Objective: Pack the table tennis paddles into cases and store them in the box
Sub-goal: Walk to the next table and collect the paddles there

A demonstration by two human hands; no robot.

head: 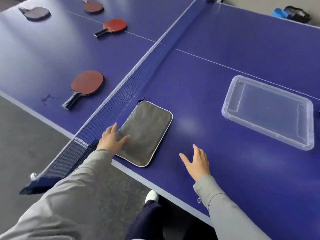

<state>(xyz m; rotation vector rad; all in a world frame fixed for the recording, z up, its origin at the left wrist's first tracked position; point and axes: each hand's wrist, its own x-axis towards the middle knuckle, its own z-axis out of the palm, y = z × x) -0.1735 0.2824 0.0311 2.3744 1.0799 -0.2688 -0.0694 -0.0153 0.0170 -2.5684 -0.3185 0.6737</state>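
A grey rectangular paddle case (147, 130) with white piping lies flat on the blue table, just right of the net. My left hand (111, 139) rests on the case's near left corner, fingers spread, holding nothing. Over bare table right of the case, my right hand (197, 161) hovers open. A clear plastic box (225, 110) stands empty at the right. Across the net lie a red paddle (87, 84) with a black handle, a second red paddle (115, 25), a third (93, 6) and a dark one (36, 13) further back.
The net (131, 84) runs diagonally between the case and the paddles. The table (216, 49) has its near edge by my legs, with grey floor beyond it at the left. Blue and black items (292, 14) lie on the floor past the far edge.
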